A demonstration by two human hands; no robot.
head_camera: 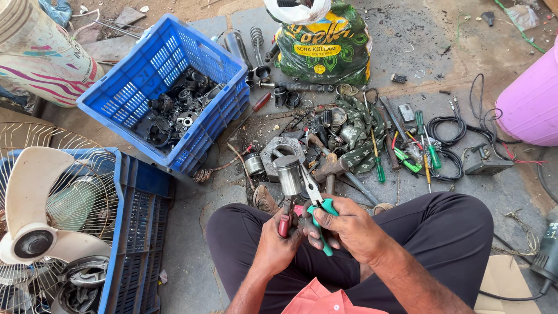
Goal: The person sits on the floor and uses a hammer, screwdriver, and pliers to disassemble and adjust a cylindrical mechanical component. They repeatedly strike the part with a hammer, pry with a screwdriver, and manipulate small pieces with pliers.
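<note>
Concrete floor [192, 273] strewn with tools and parts. Right hand [349, 227] closed around green-handled pliers [318, 216], whose nose points up and away to the grey metal cylinder [289, 174], long axis upright, just above both hands. Left hand [278, 241] closed on a red-handled tool [284, 224]. Beyond: green, yellow-labelled sack [325, 49]; blue crate [168, 93] up-left of the left hand.

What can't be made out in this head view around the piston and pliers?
- Plier jaw tips: hidden behind the piston.
- Red-handled tool: its working end is covered by the left hand.
- Green-handled pliers: grip partly wrapped by the right hand.
- Parts in the blue crate: too small and dark to identify.
</note>
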